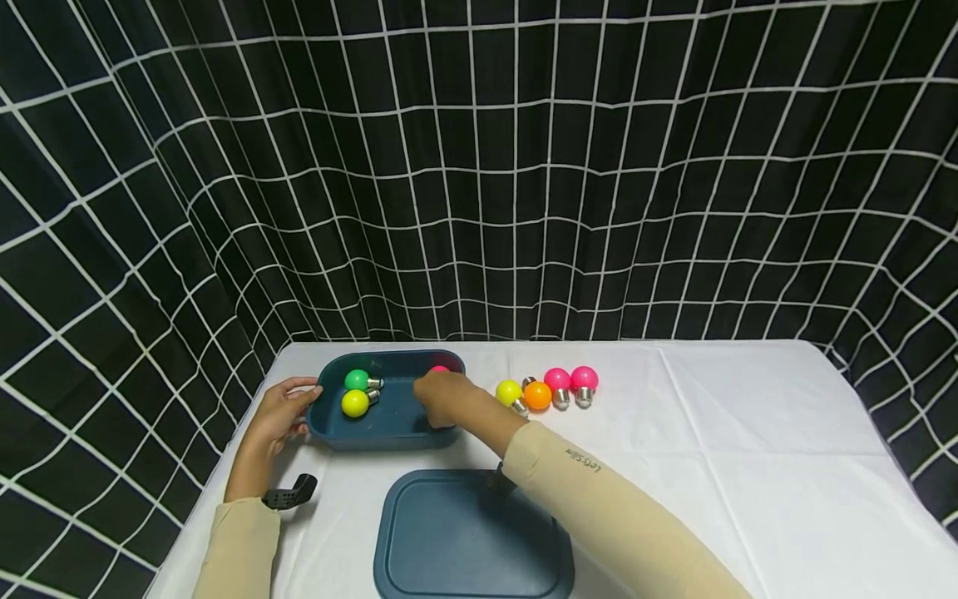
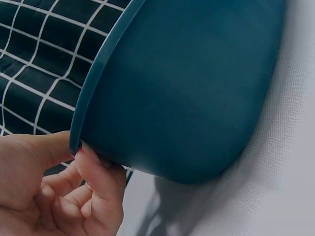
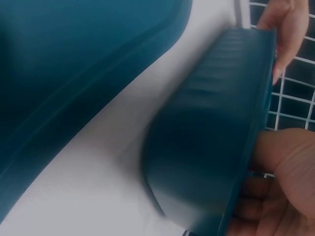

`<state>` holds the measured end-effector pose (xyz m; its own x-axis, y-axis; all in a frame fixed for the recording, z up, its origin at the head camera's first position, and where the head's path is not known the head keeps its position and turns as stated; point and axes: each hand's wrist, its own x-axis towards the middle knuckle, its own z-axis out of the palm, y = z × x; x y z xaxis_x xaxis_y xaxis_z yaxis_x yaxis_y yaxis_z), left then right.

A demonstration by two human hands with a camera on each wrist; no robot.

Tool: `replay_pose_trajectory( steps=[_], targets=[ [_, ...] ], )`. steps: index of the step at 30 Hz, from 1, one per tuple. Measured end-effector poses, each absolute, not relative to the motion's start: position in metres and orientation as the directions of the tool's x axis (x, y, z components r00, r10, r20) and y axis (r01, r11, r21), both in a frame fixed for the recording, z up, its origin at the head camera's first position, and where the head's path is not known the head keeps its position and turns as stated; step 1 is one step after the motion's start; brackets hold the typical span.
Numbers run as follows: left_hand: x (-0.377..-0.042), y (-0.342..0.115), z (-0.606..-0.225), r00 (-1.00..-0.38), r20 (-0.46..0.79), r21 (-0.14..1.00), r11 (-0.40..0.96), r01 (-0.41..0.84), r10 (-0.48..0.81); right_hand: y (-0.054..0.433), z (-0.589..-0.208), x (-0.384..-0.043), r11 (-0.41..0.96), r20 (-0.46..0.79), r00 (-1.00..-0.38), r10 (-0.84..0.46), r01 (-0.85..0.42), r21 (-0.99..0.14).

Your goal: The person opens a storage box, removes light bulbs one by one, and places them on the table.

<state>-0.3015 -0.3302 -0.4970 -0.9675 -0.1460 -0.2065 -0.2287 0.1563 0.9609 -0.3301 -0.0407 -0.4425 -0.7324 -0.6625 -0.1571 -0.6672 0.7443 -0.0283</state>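
Observation:
My left hand [image 1: 282,410] grips the left end of a dark blue plastic container [image 1: 389,442]. In the left wrist view, its thumb and fingers pinch the rim. My right hand [image 1: 446,398] reaches over the near right side into the container; its fingertips are hidden, and whether they hold something does not show. Just beyond that hand appears a pink light bulb [image 1: 439,368], partly covered. A green light bulb [image 1: 356,380] and a yellow light bulb [image 1: 355,403] lie in the container's left half. The right wrist view has the right hand [image 3: 280,184] at the rim.
Right of the container, a yellow bulb [image 1: 509,392], an orange bulb [image 1: 537,395] and two pink bulbs [image 1: 557,380] lie in a row on the white cloth [image 1: 711,466]. A flat dark blue lid [image 1: 471,541] rests in front. Black curtain with a white grid [image 1: 524,208] borders the table.

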Motion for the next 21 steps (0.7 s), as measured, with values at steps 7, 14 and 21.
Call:
replay_pose_trajectory(
  steps=[7, 14, 21],
  targets=[
    [-0.303, -0.332, -0.498, -0.968, -0.205, 0.962, 0.154, -0.226, -0.143, -0.038, -0.442, -0.331, 0.723, -0.169, -0.707, -0.687, -0.688, -0.059],
    [-0.303, -0.331, -0.495, -0.97, -0.203, 0.965, 0.139, -0.221, -0.13, -0.034, -0.437, -0.328, 0.664, -0.046, -0.662, -0.748, -0.747, -0.034],
    [-0.299, -0.33, -0.49, -0.968, -0.214, 0.964, 0.134, -0.231, -0.128, -0.021, -0.429, -0.327, 0.635, 0.063, -0.649, -0.758, -0.757, -0.155]
  ],
)
